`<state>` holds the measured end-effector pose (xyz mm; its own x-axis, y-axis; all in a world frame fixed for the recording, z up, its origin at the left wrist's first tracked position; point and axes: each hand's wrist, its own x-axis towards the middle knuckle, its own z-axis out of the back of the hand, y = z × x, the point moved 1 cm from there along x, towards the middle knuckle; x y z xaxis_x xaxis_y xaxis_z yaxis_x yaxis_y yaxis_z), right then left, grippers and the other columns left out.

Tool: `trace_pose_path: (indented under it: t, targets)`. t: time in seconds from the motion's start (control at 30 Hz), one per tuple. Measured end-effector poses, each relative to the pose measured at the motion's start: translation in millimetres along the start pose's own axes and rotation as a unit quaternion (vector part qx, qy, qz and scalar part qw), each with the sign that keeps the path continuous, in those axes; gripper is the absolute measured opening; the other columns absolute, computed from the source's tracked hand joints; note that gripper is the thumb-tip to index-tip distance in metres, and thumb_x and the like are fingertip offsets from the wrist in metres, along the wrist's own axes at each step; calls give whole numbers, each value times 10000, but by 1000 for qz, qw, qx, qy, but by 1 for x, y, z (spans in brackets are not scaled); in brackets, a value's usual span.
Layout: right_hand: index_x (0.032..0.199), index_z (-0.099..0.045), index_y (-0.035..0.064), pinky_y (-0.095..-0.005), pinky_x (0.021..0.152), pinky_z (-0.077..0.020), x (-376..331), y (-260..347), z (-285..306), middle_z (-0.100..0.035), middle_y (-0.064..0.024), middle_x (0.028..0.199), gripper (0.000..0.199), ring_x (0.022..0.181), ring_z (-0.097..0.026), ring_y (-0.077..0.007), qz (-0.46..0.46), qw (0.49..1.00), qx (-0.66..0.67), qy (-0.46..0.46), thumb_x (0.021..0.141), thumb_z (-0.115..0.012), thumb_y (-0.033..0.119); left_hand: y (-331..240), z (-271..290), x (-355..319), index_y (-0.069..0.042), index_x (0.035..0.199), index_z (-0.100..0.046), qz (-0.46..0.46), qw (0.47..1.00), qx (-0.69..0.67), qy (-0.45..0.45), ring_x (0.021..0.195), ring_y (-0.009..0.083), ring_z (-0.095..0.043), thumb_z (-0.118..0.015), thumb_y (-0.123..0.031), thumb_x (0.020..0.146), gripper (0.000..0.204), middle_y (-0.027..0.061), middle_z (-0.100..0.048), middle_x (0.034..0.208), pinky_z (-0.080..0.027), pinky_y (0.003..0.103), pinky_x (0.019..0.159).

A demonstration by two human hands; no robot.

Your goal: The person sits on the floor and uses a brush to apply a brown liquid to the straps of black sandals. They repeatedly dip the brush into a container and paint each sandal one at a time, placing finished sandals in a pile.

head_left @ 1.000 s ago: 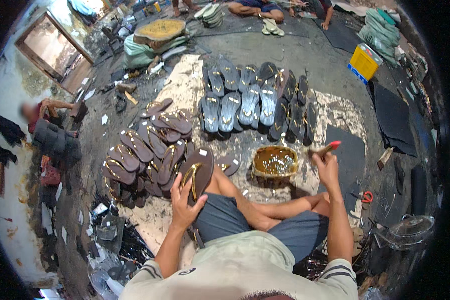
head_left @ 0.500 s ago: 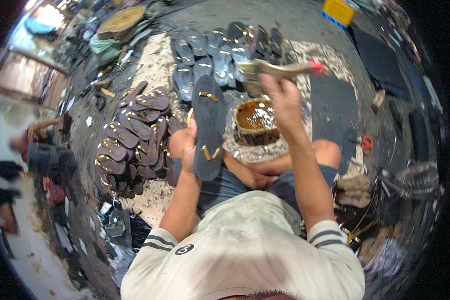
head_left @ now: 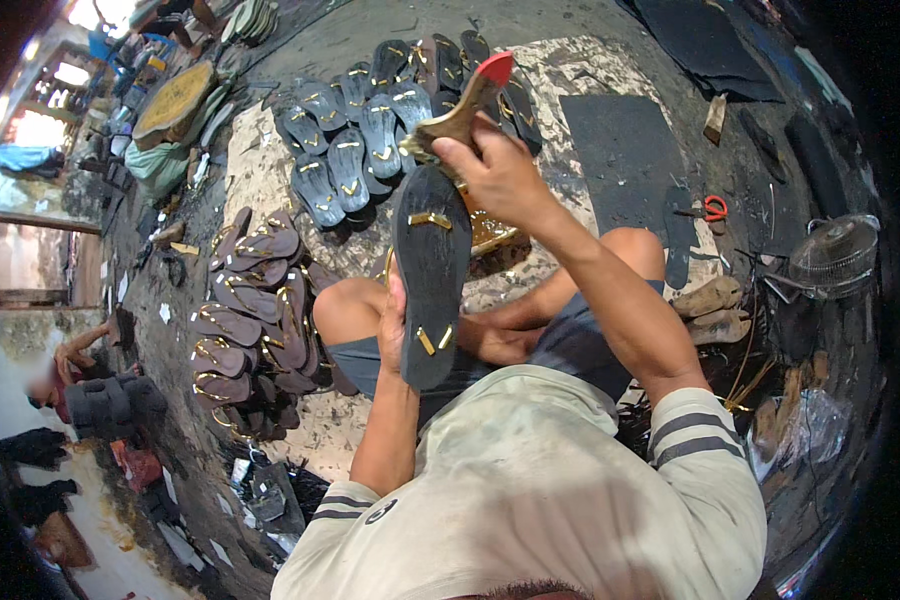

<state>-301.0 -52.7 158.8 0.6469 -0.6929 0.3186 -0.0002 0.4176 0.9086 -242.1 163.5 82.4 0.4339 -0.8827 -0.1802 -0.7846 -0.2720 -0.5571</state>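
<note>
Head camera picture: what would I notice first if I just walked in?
First, the long black sandal sole with gold strap tabs, held up at the picture's middle by the left hand. Above it, the right hand holds a red-tipped brush to its top. Rows of dark sandal soles cover the floor beyond.
</note>
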Motion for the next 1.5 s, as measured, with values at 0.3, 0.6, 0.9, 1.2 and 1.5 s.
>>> trace_pose_path:
  t: [0.3, 0.6, 0.9, 1.2, 1.5]
  targets:
    - [1172, -644, 27, -365, 926, -491, -17, 6, 11, -683, -131, 1107, 245, 1029, -645, -221, 17, 997, 66, 29, 943, -624, 113, -9, 5, 5, -57, 1419, -419, -8, 999, -39, 6, 1090, 267, -643, -393, -455, 1041, 549, 159, -583, 1307, -576, 390, 884]
    - [1166, -636, 37, -375, 956, -459, -135, 23, -54, -647, -133, 1136, 292, 1095, -610, -258, -66, 976, 165, 127, 881, -690, 74, -47, 4, 65, -49, 1406, -444, -77, 993, -70, 51, 1041, 286, -643, -393, -584, 999, 674, 224, -577, 1288, -579, 428, 807]
    - [1068, -619, 54, -452, 749, -463, -85, 16, -48, -631, -137, 972, 272, 871, -584, -365, 237, 967, 36, 80, 819, -718, 102, -13, 51, 98, -3, 1402, -436, -163, 983, -18, -86, 1119, 326, -623, -451, -539, 998, 671, 202, -574, 1310, -492, 485, 1013]
    - [1148, -641, 49, -401, 951, -471, -73, -2, -38, -655, -139, 1123, 263, 1063, -613, -336, 250, 967, 38, 37, 895, -666, 116, -26, -5, 62, -28, 1358, -505, -31, 988, -129, 82, 1105, 297, -628, -378, -494, 1032, 583, 175, -607, 1269, -535, 439, 952]
    - [1105, -655, 42, -419, 851, -491, -77, -31, -36, -677, -109, 1016, 233, 979, -645, -297, 203, 977, 57, -6, 887, -671, 124, -12, 1, 51, 5, 1257, -559, -36, 974, -182, -127, 932, 318, -685, -395, -448, 1033, 532, 181, -666, 1118, -598, 442, 792]
